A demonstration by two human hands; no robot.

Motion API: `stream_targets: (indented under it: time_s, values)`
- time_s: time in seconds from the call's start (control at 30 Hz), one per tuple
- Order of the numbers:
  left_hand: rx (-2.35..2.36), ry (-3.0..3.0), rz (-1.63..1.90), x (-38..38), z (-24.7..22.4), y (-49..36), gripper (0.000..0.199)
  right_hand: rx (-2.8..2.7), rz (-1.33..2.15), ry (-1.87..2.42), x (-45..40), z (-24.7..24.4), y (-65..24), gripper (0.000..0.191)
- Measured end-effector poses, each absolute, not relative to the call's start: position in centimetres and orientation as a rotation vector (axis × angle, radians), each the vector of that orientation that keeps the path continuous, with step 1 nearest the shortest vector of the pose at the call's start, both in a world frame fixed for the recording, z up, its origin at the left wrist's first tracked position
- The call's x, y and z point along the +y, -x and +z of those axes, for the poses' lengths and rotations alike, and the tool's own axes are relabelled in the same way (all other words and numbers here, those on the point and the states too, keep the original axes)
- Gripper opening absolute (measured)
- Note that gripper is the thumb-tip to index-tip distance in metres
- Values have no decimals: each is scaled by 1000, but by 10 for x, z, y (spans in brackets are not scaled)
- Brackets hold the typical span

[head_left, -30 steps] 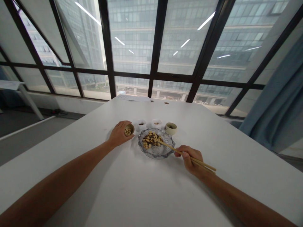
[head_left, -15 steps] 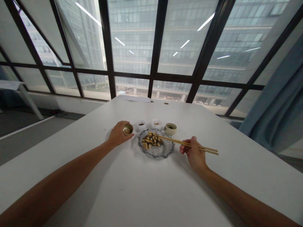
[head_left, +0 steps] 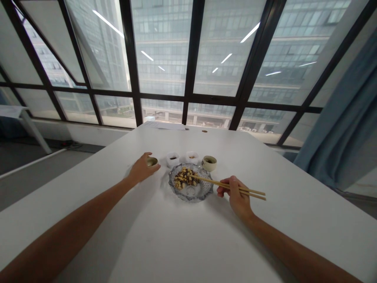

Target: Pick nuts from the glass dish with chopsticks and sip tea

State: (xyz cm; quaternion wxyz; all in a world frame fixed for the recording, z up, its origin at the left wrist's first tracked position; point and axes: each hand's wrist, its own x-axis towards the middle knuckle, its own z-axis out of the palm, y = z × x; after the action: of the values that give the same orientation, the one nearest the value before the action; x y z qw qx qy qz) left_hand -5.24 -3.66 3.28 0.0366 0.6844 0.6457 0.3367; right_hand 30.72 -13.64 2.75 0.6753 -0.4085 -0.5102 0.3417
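Observation:
My left hand (head_left: 141, 169) curves around a small olive-coloured cup (head_left: 152, 161), thumb at the near side and fingers at the far side. The cup looks upright at table level; its contents are hard to see. To its right stands a scalloped glass dish (head_left: 191, 197) with shelled peanuts and dark bits (head_left: 185, 178) heaped on its left side. My right hand (head_left: 237, 195) is closed on a pair of wooden chopsticks (head_left: 219, 183). Their tips reach into the dish at the edge of the peanuts, with nothing visible between them.
Behind the dish stand a white tub with dark contents (head_left: 172, 159), another white tub with orange-brown bits (head_left: 191, 158) and a pale green cup (head_left: 209, 163). Paper (head_left: 165, 125) lies at the white table's (head_left: 165, 236) far edge. Windows and a blue curtain (head_left: 332, 133) lie beyond.
The cup in my left hand has gone from tilted towards me, its peanuts showing, to upright and lower. The view has shifted slightly. The chopstick tips still rest at the peanuts.

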Motion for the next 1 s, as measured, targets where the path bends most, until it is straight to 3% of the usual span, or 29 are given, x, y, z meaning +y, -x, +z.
stream_targets:
  time_s: [0.13,0.37,0.63,1.0]
  values:
    - [2067,-2167,636,-29,56,45,74,-1183,762,915,-138,27,-305,56]
    - [1851,-2543,454,-9,77,-9,76,-1201,740,886,-138,29,-306,55]
    - [1446,-2751,765,-5,70,-9,63,-1201,710,899,-136,27,-307,56]
    - [1436,-2654,819,-7,63,-8,65,-1396,592,819,-100,63,-280,51]
